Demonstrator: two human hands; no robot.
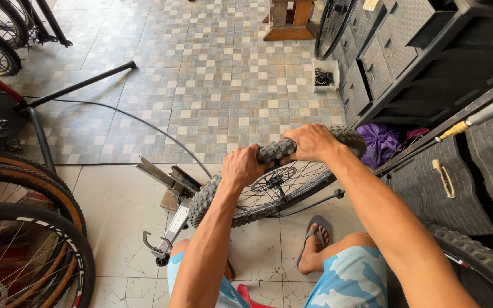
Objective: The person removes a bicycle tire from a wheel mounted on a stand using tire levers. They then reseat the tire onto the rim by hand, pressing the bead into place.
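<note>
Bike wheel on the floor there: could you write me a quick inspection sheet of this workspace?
Surface: pale tiled floor, cracked near the feet.
Job's things: knobby-tyred spoked wheel, upright.
Clutter: metal stand, purple cloth, small tray of parts.
Grippers: left hand and right hand both grip the tyre's top.
Cables: thin black cable across the floor.
Surroundings: spare wheels at left, dark drawer units at right.

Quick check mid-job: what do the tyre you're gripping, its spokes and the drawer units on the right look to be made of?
Knobby tyre: matt black rubber, going by the moulded tread blocks. Spokes: thin bright metal, likely steel, glinting silver. Drawer units: dark moulded plastic, judging by the woven-look texture. Left hand and right hand both clasp the tyre.
</note>
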